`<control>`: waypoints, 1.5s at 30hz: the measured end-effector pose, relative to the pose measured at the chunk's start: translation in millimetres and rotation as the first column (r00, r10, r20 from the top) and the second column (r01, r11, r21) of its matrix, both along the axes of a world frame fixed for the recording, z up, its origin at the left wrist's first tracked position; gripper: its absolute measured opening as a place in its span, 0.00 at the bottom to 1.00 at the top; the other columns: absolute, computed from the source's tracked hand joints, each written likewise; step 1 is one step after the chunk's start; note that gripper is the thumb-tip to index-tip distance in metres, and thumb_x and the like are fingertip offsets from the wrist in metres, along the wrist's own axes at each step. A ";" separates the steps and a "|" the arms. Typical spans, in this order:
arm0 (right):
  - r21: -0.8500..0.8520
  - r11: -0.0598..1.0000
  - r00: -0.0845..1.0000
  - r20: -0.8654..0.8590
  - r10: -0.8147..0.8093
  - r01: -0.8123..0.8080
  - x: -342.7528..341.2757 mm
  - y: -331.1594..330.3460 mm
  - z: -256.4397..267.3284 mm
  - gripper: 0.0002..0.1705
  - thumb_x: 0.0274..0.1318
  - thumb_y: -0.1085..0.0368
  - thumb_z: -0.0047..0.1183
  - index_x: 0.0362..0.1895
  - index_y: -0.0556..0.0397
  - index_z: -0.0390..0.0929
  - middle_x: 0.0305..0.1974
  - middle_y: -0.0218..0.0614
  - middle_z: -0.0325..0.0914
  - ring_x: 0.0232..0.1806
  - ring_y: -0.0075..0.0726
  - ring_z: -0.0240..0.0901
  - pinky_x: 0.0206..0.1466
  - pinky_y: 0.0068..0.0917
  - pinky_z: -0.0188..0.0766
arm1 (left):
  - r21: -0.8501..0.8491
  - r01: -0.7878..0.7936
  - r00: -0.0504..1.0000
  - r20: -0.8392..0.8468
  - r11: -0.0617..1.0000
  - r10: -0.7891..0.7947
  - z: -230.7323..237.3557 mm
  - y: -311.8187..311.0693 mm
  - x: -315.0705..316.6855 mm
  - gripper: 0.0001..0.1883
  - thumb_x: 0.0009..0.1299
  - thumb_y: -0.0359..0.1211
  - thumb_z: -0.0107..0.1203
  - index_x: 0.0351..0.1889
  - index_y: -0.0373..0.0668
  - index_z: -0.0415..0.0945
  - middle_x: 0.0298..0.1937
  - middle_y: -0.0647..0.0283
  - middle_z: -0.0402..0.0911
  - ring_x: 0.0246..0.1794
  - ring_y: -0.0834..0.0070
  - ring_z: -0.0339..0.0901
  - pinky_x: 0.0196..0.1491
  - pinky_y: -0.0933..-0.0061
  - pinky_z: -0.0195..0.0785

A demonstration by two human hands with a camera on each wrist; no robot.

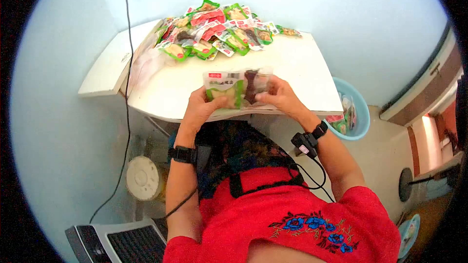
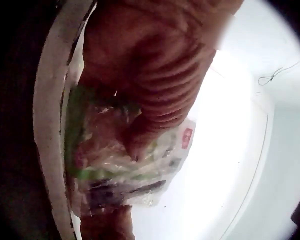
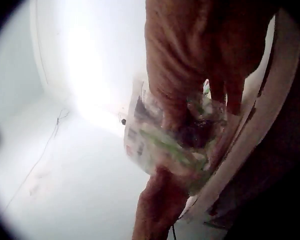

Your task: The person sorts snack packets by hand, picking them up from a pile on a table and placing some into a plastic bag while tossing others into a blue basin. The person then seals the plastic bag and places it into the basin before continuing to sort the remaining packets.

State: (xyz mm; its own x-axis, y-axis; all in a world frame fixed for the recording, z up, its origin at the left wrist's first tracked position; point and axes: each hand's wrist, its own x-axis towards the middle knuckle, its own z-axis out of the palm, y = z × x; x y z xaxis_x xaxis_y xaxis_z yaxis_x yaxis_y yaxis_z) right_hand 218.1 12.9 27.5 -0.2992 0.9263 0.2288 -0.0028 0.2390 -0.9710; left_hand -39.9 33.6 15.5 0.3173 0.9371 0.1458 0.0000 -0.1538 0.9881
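Both hands hold a see-through food packet [image 1: 225, 83] just over the table's front edge, one at each side. It has a white and green printed face, pale food behind the green part, and a dark brown piece at its right end. My left hand [image 1: 201, 107] pinches the left side with the thumb across the front. At the right end, my right hand [image 1: 286, 98] grips the clear plastic, thumb over the dark piece. The left wrist view shows the packet [image 2: 155, 157] creased under the left thumb; in the right wrist view, fingers of the right hand [image 3: 190, 60] reach behind it.
A heap of similar packets [image 1: 214, 31] lies at the back of the white table [image 1: 287, 68]. On the floor at the right, a blue basin [image 1: 360, 126] holds more packets. A black cable [image 1: 127, 68] hangs down on the left, near a round white-lidded bucket [image 1: 142, 178].
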 end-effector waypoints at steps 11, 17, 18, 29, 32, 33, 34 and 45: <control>-0.114 0.991 0.967 -0.250 0.038 -0.068 1.8 -27.3 2.9 0.28 0.52 0.69 0.62 0.57 0.56 0.66 0.47 0.31 0.75 0.46 0.23 0.71 0.52 0.26 0.71 | -0.055 -0.009 0.971 0.238 0.998 0.021 15.6 -28.8 7.0 0.18 0.68 0.30 0.59 0.52 0.31 0.72 0.48 0.59 0.79 0.44 0.72 0.77 0.48 0.72 0.70; -0.222 0.959 0.798 -0.603 0.006 -0.175 22.6 -58.4 5.0 0.36 0.55 0.69 0.60 0.65 0.57 0.58 0.59 0.39 0.68 0.58 0.30 0.67 0.61 0.31 0.67 | -0.187 0.095 0.924 0.381 0.978 -0.016 22.8 -41.1 37.1 0.22 0.69 0.31 0.58 0.59 0.30 0.67 0.54 0.56 0.77 0.51 0.70 0.77 0.54 0.69 0.71; -0.187 0.966 0.785 -0.618 0.024 -0.177 28.0 -69.6 10.3 0.38 0.55 0.69 0.60 0.67 0.57 0.55 0.61 0.40 0.65 0.61 0.31 0.66 0.63 0.32 0.66 | -0.200 0.106 0.917 0.399 0.974 -0.018 27.9 -44.9 46.8 0.22 0.70 0.31 0.57 0.59 0.30 0.67 0.54 0.57 0.77 0.52 0.69 0.77 0.55 0.69 0.71; -0.004 0.998 0.759 -0.650 -0.047 0.058 57.1 -119.7 -0.7 0.49 0.51 0.73 0.62 0.72 0.57 0.46 0.65 0.37 0.63 0.65 0.34 0.62 0.68 0.34 0.62 | -0.316 0.330 0.829 0.548 0.889 -0.113 38.5 -58.9 121.6 0.24 0.72 0.37 0.54 0.62 0.34 0.65 0.56 0.57 0.76 0.54 0.68 0.76 0.57 0.66 0.70; -0.042 0.984 0.789 -0.593 -0.164 0.173 57.7 -123.0 -5.4 0.50 0.51 0.74 0.62 0.73 0.54 0.44 0.64 0.36 0.64 0.63 0.32 0.63 0.67 0.32 0.63 | -0.328 0.387 0.789 0.602 0.862 -0.125 44.0 -71.0 142.5 0.25 0.72 0.38 0.55 0.62 0.34 0.64 0.56 0.57 0.76 0.54 0.68 0.76 0.58 0.65 0.70; -0.022 0.980 0.807 -0.563 -0.176 0.199 58.5 -120.9 -8.2 0.51 0.51 0.74 0.62 0.74 0.53 0.44 0.63 0.36 0.65 0.63 0.32 0.63 0.66 0.31 0.63 | -0.329 0.416 0.774 0.618 0.848 -0.140 45.6 -72.3 145.0 0.25 0.72 0.38 0.55 0.62 0.34 0.64 0.56 0.57 0.76 0.53 0.68 0.76 0.58 0.65 0.70; -0.015 0.976 0.820 -0.540 -0.189 0.215 59.5 -120.4 -8.6 0.51 0.52 0.74 0.62 0.74 0.53 0.44 0.63 0.37 0.65 0.63 0.31 0.64 0.66 0.31 0.64 | -0.320 0.391 0.796 0.589 0.863 -0.142 43.5 -70.8 145.4 0.24 0.72 0.37 0.54 0.62 0.34 0.65 0.56 0.58 0.76 0.53 0.68 0.77 0.58 0.65 0.70; -0.102 0.995 0.813 -0.580 -0.044 -0.019 94.1 -130.9 7.4 0.48 0.54 0.58 0.59 0.72 0.62 0.47 0.66 0.46 0.61 0.65 0.43 0.65 0.66 0.42 0.64 | -0.255 0.265 0.886 0.445 0.930 -0.130 33.9 -65.3 138.3 0.17 0.73 0.34 0.53 0.55 0.32 0.71 0.50 0.59 0.80 0.45 0.74 0.79 0.48 0.73 0.74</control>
State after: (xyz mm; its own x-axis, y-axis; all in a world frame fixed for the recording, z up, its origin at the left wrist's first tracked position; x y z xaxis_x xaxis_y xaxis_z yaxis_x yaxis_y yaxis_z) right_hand 312.2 -118.0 34.9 -0.1279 0.9561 0.2638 -0.5715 0.1463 -0.8075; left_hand 98.4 -31.7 49.4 0.4733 0.8804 0.0278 -0.4173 0.1964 0.8873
